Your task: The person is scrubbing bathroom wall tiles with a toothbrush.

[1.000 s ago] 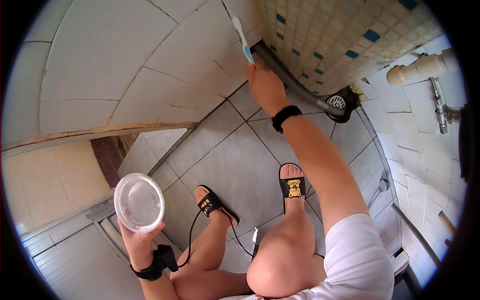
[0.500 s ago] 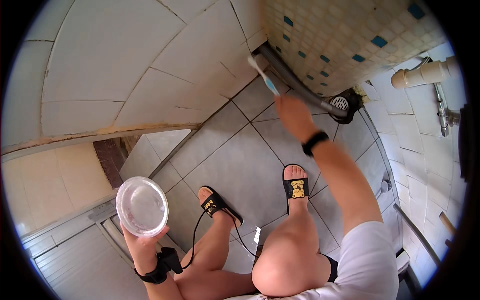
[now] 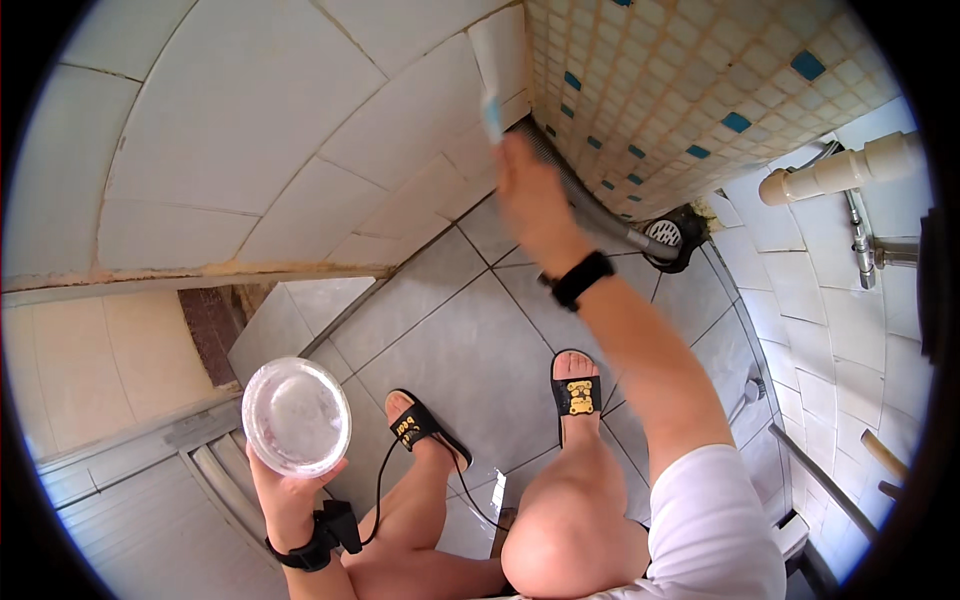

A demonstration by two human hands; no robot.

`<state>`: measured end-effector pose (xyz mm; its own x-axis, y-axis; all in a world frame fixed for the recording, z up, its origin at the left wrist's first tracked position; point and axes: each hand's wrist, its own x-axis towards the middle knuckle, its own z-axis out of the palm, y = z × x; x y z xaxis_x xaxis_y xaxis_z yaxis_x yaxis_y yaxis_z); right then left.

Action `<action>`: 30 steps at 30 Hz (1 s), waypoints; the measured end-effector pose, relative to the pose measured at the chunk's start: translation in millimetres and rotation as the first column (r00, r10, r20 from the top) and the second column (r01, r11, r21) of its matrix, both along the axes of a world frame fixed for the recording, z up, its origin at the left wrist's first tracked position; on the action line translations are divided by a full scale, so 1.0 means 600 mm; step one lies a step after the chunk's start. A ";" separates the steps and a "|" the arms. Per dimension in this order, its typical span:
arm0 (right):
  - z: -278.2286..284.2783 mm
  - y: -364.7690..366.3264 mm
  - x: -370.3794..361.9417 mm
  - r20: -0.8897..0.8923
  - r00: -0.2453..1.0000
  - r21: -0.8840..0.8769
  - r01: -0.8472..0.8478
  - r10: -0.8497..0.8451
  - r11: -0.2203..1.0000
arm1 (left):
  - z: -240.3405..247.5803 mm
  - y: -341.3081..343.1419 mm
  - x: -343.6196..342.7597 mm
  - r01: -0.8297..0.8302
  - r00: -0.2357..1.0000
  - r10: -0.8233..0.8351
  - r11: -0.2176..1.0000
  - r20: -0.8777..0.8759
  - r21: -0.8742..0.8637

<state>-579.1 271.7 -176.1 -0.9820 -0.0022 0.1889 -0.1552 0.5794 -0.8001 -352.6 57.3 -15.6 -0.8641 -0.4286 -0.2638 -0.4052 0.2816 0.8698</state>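
At the lower left, my left hand (image 3: 285, 488) grips a round clear plastic tub (image 3: 298, 418) from beneath, its inside coated with something whitish. My right hand (image 3: 530, 190) stretches far forward, closed round the handle of a toothbrush (image 3: 491, 112), white with light blue. The brush points up along the white tiled wall (image 3: 400, 110), close to the corner with the mosaic panel. Its head is blurred against the pale tiles, so I cannot tell whether the bristles touch them.
A grey corrugated hose (image 3: 590, 205) runs along the mosaic panel (image 3: 670, 90) to a floor drain (image 3: 663, 232). Beige pipe (image 3: 840, 170) juts from the right wall. A white brush (image 3: 748, 395) lies by that wall. My slippered feet stand on grey floor tiles (image 3: 470, 340).
My right hand has moved up and left with the toothbrush, from above the floor to the wall corner. The tub stays in my left hand, shifted slightly in the view.
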 end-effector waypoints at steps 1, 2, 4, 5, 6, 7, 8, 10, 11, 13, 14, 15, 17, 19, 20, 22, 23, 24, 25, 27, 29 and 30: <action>0.003 -0.016 0.008 0.000 1.000 -0.008 -0.002 0.002 1.000 | 0.000 -0.006 0.003 0.029 0.999 -0.028 0.999 0.026 -0.014; 0.008 -0.029 0.017 0.015 0.999 0.017 -0.031 0.030 0.999 | -0.002 -0.008 0.004 0.026 0.999 -0.026 0.999 0.026 -0.022; 0.005 -0.029 0.016 0.034 0.998 0.046 -0.059 0.058 0.997 | -0.006 -0.007 0.008 -0.011 1.000 0.011 1.000 0.017 -0.021; -0.003 -0.012 -0.002 0.032 0.999 -0.048 0.028 -0.026 0.998 | -0.008 -0.004 0.008 -0.007 1.000 0.008 1.000 0.013 -0.017; -0.011 0.000 -0.012 0.036 0.993 -0.141 0.114 -0.109 0.983 | -0.009 -0.002 0.007 -0.004 1.000 0.004 1.000 0.010 0.013; -0.012 -0.011 -0.006 0.037 0.994 -0.145 0.111 -0.106 0.983 | -0.008 -0.004 0.009 -0.006 1.000 0.006 0.999 0.012 0.037; -0.013 -0.028 0.004 -0.020 1.000 -0.148 -0.014 0.011 0.989 | -0.007 -0.004 0.009 -0.010 1.000 0.009 0.999 0.012 0.034; -0.003 -0.050 0.017 -0.078 0.988 -0.144 -0.142 0.132 0.979 | -0.003 -0.005 0.010 -0.047 0.999 0.047 0.999 0.018 0.008; 0.013 -0.057 0.020 0.006 0.987 -0.095 -0.157 0.158 0.983 | -0.003 -0.008 0.014 -0.052 0.999 0.052 0.999 0.018 0.006; 0.009 -0.054 0.011 0.087 0.980 -0.043 -0.177 0.180 0.983 | -0.008 -0.012 0.019 -0.049 0.998 0.050 0.998 -0.027 0.041; -0.010 -0.034 -0.011 -0.012 1.000 -0.069 -0.022 0.021 0.997 | -0.010 -0.008 0.020 -0.048 0.998 0.050 0.998 -0.031 0.048; -0.031 -0.019 -0.024 -0.106 0.984 -0.110 0.129 -0.141 0.985 | -0.012 -0.003 0.020 -0.053 0.999 0.054 0.996 -0.009 0.069; -0.025 -0.034 -0.019 -0.135 0.988 -0.118 0.053 -0.069 0.992 | -0.008 -0.008 0.022 -0.068 0.998 0.067 0.995 0.018 0.078; -0.010 -0.052 -0.004 -0.165 0.986 -0.127 -0.024 0.003 0.992 | -0.004 -0.017 0.020 -0.027 0.999 0.025 0.997 0.023 0.074; 0.006 -0.062 0.010 -0.068 0.990 -0.019 -0.127 0.125 0.992 | -0.004 -0.019 0.022 -0.029 0.999 0.028 0.997 0.022 0.072; 0.009 -0.055 0.010 0.037 0.972 0.086 -0.233 0.231 0.969 | -0.008 -0.018 0.023 -0.053 0.998 0.055 0.996 -0.018 0.076; -0.001 -0.031 -0.008 -0.038 0.996 0.050 -0.077 0.079 0.996 | -0.010 -0.016 0.022 -0.051 0.998 0.054 0.995 -0.026 0.082; -0.008 -0.014 -0.025 -0.109 0.991 0.002 0.078 -0.077 0.997 | -0.012 -0.015 0.021 -0.016 1.000 0.018 0.996 -0.020 0.084; -0.001 -0.013 -0.034 -0.113 0.991 0.003 0.075 -0.075 0.997 | -0.010 -0.016 0.024 0.015 1.000 -0.015 0.997 -0.008 0.081; 0.019 -0.006 -0.048 -0.199 0.970 -0.205 0.099 -0.140 0.974 | -0.004 -0.016 0.021 0.035 0.999 -0.034 0.998 -0.007 0.060; 0.052 -0.028 -0.026 -0.143 0.990 -0.028 0.002 -0.006 1.000 | 0.009 -0.013 0.019 0.049 0.999 -0.049 0.999 -0.017 0.022; 0.057 -0.034 -0.023 -0.151 0.988 -0.050 -0.030 0.022 0.998 | 0.013 -0.008 0.018 0.042 0.997 -0.039 0.998 -0.059 0.045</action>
